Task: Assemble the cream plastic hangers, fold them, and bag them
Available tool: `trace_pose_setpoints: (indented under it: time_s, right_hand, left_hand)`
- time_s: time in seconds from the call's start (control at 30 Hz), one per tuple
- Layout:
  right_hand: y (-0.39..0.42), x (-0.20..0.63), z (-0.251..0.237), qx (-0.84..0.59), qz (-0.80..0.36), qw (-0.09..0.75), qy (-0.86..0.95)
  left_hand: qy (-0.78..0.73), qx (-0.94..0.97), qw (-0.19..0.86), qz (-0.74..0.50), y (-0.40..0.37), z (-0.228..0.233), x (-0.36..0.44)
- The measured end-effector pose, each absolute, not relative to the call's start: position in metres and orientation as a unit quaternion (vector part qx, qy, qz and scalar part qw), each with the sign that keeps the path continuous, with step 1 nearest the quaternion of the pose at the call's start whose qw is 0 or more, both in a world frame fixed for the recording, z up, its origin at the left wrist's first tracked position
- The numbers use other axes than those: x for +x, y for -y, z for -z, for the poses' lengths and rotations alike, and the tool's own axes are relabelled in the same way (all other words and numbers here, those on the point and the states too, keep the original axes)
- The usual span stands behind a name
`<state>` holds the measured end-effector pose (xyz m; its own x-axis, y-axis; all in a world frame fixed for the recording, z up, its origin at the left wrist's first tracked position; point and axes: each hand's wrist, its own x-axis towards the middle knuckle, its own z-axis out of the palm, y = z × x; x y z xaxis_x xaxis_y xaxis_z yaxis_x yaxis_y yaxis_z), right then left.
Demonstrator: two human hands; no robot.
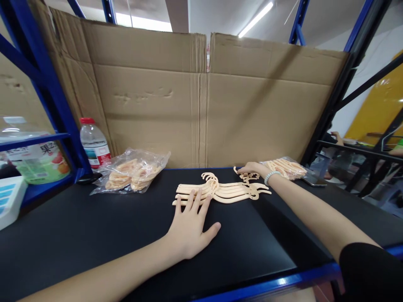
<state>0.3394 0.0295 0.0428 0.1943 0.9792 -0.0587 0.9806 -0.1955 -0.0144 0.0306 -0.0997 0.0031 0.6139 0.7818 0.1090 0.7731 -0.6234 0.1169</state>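
A row of beige plastic clothes hangers (231, 191) lies on the black table, side by side, with their hooks bunched near the middle. My left hand (191, 226) is spread flat, its fingertips resting on the left ends of these hangers. At the back right of the row, my right hand (253, 168), with a beaded bracelet on the wrist, has its fingers curled over a small cluster of beige hanger hooks (249, 177). One hook tip pokes out past its fingertips. The grip itself is partly hidden behind the hand.
A clear bag of beige hangers (134, 174) lies at the left; another bag (285, 167) sits behind my right wrist. Bottles (94, 144) and a white box (11, 201) stand at far left. A dark phone-like object (315, 181) lies right. Cardboard (151, 100) walls the back.
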Motion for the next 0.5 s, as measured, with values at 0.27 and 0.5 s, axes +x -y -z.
trace_pose_setpoints:
  time_s: [0.27,0.5]
  right_hand:
    - [-0.035,0.326,-0.044,0.729,0.081,0.06,-0.677]
    - [-0.039,0.339,-0.029,0.68,0.033,0.002,-0.732]
  left_hand:
    - [-0.427,0.9,0.028,-0.078,0.098,-0.001,0.03]
    - [-0.427,0.9,0.022,-0.08,0.099,0.0,0.03]
